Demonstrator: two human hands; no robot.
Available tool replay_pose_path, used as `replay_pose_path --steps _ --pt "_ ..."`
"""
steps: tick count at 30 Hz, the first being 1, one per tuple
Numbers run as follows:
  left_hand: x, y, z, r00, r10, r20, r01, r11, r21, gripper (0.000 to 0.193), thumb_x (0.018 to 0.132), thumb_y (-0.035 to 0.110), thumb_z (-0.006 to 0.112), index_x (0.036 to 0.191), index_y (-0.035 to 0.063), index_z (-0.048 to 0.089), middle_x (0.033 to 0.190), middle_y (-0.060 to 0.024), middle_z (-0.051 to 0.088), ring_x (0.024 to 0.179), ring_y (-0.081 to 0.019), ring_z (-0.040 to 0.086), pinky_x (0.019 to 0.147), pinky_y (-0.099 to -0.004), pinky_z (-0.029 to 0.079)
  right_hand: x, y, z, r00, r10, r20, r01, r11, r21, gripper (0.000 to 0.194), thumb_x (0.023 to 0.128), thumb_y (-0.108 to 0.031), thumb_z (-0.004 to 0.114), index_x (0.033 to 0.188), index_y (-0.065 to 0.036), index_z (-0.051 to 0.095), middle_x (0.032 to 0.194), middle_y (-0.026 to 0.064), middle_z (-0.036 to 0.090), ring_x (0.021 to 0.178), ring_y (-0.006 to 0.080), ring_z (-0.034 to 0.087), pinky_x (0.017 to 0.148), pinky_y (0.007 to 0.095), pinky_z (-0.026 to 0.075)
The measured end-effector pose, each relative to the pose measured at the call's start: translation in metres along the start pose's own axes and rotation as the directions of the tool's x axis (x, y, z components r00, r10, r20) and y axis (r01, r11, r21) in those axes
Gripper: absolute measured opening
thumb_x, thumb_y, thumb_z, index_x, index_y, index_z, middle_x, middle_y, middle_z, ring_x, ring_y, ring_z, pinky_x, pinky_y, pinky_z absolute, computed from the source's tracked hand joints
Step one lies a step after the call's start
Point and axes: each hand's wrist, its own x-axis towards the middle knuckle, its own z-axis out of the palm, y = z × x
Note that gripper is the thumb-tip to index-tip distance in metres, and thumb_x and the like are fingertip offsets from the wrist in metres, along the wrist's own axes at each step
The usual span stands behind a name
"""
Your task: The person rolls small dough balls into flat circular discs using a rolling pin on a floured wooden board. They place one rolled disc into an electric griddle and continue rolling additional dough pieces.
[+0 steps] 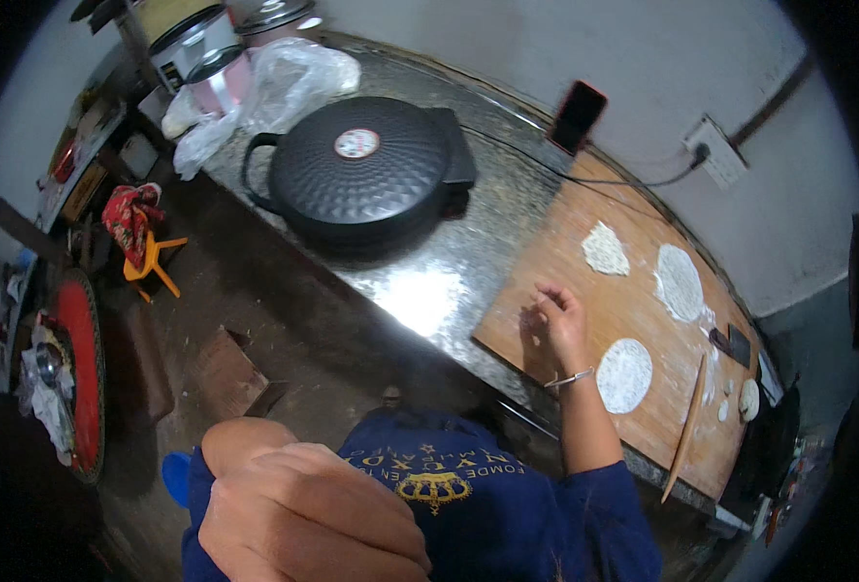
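My left hand (313,502) is raised very close to the camera, its back showing large at the bottom; its fingertips cannot be made out. My right hand (564,320), a bracelet (571,377) at its wrist, hovers over the near left part of a floured wooden board (516,320), fingers loosely bent and holding nothing visible. Below and right of it lies a round flat dough sheet (624,375). Farther back are an irregular dough piece (605,249) and another flat dough sheet (679,282). A wooden rolling pin (687,429) rests at the board's right.
A closed black electric griddle (367,164) stands on the stone counter (502,167), its cord running to a wall outlet (717,153). A phone (578,116) leans at the wall. Plastic bags (291,80) and cookers (196,44) stand behind. A dark scraper (739,345) lies on the board.
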Motion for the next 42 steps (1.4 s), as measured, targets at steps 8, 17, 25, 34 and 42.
replay_pose_path --steps 8,17,25,34,42 --pt "-0.042 0.048 -0.049 0.996 -0.004 -0.088 0.028 0.962 0.270 0.008 0.073 0.002 0.067 0.080 0.0009 0.062 0.087 -0.0112 0.060 0.073 -0.0197 0.059 0.057 -0.0265 0.053 0.013 0.050 0.046 0.988 -0.155 0.012 0.144 0.883 -0.447 0.018 0.082 -0.008 0.059 0.098 0.000 0.062 0.085 0.0045 0.061 0.078 0.0127 0.055 0.071 0.0274 0.046" --pt "-0.029 0.032 -0.070 0.988 -0.157 -0.007 0.155 0.967 0.200 0.010 0.073 0.005 0.066 0.078 0.0026 0.057 0.087 -0.0109 0.060 0.074 -0.0227 0.057 0.059 -0.0307 0.052 0.001 0.047 0.053 0.966 -0.236 -0.107 0.164 0.876 -0.454 0.012 0.082 -0.007 0.058 0.090 0.000 0.064 0.082 0.0107 0.063 0.077 0.0175 0.058 0.073 0.0291 0.046" --pt "0.001 -0.036 -0.100 0.982 -0.165 0.093 0.160 0.985 0.059 0.013 0.073 0.006 0.066 0.077 0.0016 0.054 0.086 -0.0126 0.062 0.069 -0.0244 0.056 0.060 -0.0323 0.051 0.010 0.028 0.073 0.958 -0.140 -0.248 0.101 0.981 -0.163 0.011 0.084 -0.005 0.057 0.091 0.001 0.063 0.074 0.0013 0.058 0.066 0.0084 0.051 0.063 0.0227 0.043" --pt "0.019 -0.079 -0.175 0.963 -0.209 0.171 0.213 0.977 -0.003 0.011 0.070 0.007 0.066 0.075 0.0036 0.057 0.085 -0.0139 0.062 0.069 -0.0248 0.059 0.060 -0.0345 0.049 -0.004 -0.129 0.103 0.952 -0.307 0.006 0.295 0.920 0.259 0.017 0.081 -0.006 0.061 0.096 0.001 0.062 0.072 0.0054 0.056 0.065 0.0131 0.053 0.059 0.0244 0.043" --pt "0.000 -0.065 -0.240 0.972 -0.063 0.227 0.094 0.987 -0.128 0.010 0.074 0.010 0.065 0.076 0.0060 0.056 0.091 -0.0132 0.060 0.067 -0.0239 0.058 0.059 -0.0334 0.048 -0.071 -0.235 0.181 0.248 -0.673 0.696 0.403 0.725 0.558 0.021 0.089 -0.032 0.054 0.105 -0.019 0.060 0.079 0.0071 0.059 0.056 0.0151 0.051 0.045 0.0308 0.042"
